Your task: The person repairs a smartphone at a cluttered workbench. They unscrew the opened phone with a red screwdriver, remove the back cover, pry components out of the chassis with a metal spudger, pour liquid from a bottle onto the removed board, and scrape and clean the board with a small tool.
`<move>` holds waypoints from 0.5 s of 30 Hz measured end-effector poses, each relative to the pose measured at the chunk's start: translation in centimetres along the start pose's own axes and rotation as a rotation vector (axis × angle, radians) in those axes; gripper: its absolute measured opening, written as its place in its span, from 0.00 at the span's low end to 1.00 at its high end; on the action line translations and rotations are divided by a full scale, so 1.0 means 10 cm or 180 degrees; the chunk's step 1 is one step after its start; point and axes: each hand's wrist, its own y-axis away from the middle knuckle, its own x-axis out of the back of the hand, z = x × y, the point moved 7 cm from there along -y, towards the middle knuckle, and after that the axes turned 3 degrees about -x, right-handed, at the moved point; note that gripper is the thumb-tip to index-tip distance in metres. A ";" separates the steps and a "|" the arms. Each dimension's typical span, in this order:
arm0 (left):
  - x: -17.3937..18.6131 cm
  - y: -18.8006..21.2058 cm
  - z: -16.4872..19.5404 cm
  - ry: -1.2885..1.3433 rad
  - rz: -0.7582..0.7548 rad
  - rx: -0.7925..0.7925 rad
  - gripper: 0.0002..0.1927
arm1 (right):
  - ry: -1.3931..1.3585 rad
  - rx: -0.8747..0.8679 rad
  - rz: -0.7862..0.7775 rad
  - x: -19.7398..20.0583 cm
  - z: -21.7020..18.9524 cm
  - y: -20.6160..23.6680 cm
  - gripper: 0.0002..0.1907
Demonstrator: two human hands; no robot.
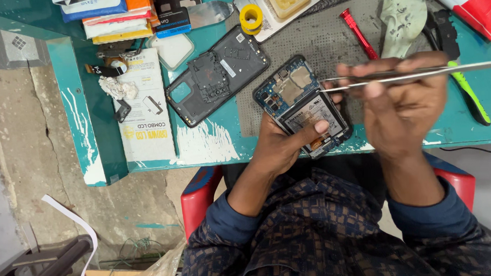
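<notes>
Right hand is pinching metal tweezers in a closed grip; left hand is cradling the opened phone by its edges at the bench front. Light, rigid, likely fragile internals.

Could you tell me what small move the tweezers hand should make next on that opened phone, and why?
Probably lower the tweezers tips onto the exposed board of the opened phone: the right hand holds them just above it, while the left hand steadies the phone.
</notes>
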 end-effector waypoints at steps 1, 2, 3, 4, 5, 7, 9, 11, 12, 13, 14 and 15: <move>0.01 0.00 -0.01 0.0010 0.0022 0.0059 0.24 | 0.0194 0.0190 -0.0065 -0.01 -0.07 -0.02 0.17; 0.01 -0.01 0.00 0.0076 0.0033 0.0020 0.26 | 0.0384 0.0385 -0.0120 -0.03 -0.14 -0.03 0.16; 0.01 -0.01 0.00 0.0142 0.0050 -0.0014 0.28 | 0.0632 0.0568 -0.0193 -0.03 -0.24 -0.04 0.16; 0.01 -0.02 0.00 0.0208 0.0055 -0.0048 0.29 | 0.0758 0.0616 -0.0251 -0.05 -0.27 -0.05 0.16; 0.00 -0.03 -0.01 0.0183 0.0048 -0.0051 0.29 | 0.0883 0.0667 -0.0308 -0.06 -0.31 -0.06 0.16; 0.00 -0.02 -0.01 0.0136 0.0042 -0.0043 0.30 | 0.0883 0.0468 -0.0338 -0.08 -0.28 -0.05 0.17; -0.01 -0.02 0.00 0.0106 0.0012 -0.0060 0.27 | 0.0898 0.0274 -0.0268 -0.10 -0.22 -0.03 0.19; -0.02 -0.01 0.01 0.0126 0.0008 -0.0071 0.27 | 0.0967 0.0270 -0.0194 -0.11 -0.18 0.01 0.19; -0.02 -0.01 0.02 0.0161 0.0018 -0.0071 0.28 | 0.1025 0.0362 -0.0178 -0.12 -0.18 0.02 0.18; -0.02 -0.01 0.02 0.0194 0.0023 -0.0077 0.30 | 0.1047 0.0399 -0.0140 -0.12 -0.17 0.04 0.18; -0.02 -0.02 0.03 0.0168 0.0026 -0.0078 0.29 | 0.1069 0.0436 -0.0102 -0.12 -0.17 0.05 0.18; -0.02 -0.02 0.03 0.0142 0.0031 -0.0074 0.29 | 0.1059 0.0408 -0.0034 -0.11 -0.16 0.06 0.18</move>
